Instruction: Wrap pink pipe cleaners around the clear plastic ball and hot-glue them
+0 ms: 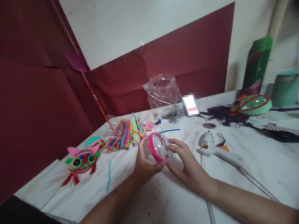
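Note:
Between my two hands, above the white table, is a clear plastic ball (161,144) with bright pink pipe cleaners (152,150) wrapped round its left part. My left hand (142,160) is closed round the ball's left side and underside, its thumb below. My right hand (184,158) touches the ball's right side with its fingertips, the fingers bent against the surface. A bundle of multicoloured pipe cleaners (123,133) lies just beyond my left hand. To the right of my right hand rests a white hot glue gun (221,152).
A finished-looking animal-face craft (83,161) sits at the left, near a loose light-blue pipe cleaner (108,175). At the back stand a clear plastic bag (163,91) and a pixelated bright object (191,105). A green balloon-like craft (253,104) and black-handled scissors (282,135) lie right.

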`<move>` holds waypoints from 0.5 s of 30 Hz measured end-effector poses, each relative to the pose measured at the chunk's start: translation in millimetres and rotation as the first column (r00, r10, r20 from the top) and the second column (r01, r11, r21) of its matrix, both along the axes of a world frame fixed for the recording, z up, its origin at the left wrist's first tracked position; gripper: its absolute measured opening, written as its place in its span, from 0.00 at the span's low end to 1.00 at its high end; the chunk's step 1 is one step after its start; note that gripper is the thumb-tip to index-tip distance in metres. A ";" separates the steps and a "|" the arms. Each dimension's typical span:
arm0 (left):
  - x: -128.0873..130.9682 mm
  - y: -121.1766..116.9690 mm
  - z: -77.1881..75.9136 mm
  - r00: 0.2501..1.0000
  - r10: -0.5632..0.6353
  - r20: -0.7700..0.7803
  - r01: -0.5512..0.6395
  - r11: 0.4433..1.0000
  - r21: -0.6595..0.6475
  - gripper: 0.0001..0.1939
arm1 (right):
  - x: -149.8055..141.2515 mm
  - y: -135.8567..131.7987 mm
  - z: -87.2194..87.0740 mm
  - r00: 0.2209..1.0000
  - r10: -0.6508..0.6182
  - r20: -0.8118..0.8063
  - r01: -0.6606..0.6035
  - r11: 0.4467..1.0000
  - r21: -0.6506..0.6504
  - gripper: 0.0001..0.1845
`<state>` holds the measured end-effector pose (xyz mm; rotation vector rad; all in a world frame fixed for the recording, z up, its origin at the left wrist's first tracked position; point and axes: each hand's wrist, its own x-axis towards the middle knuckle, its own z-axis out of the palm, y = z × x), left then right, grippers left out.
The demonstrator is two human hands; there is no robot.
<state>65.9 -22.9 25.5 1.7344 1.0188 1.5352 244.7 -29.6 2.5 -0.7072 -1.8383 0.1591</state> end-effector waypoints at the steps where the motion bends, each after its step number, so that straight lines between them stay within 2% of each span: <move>1: -1.2 -0.6 0.3 1.000 0.009 -0.011 -0.008 1.000 0.012 0.47 | 0.5 -1.7 1.8 1.000 0.007 0.010 -0.007 1.000 0.008 0.24; 7: -6.7 0.0 -2.7 0.995 0.042 -0.085 -0.030 0.990 0.140 0.50 | 4.2 -9.1 6.6 0.998 0.040 0.037 -0.041 0.999 0.020 0.24; 11: -8.1 1.5 -2.8 0.998 0.001 -0.066 0.007 0.994 0.109 0.49 | 8.2 -9.6 10.4 0.999 0.036 0.024 -0.037 0.999 0.014 0.23; 15: -12.1 5.9 -3.3 0.999 0.014 -0.040 -0.010 0.994 0.107 0.49 | 17.2 -5.9 29.3 0.998 -0.025 -0.066 0.028 0.999 0.046 0.21</move>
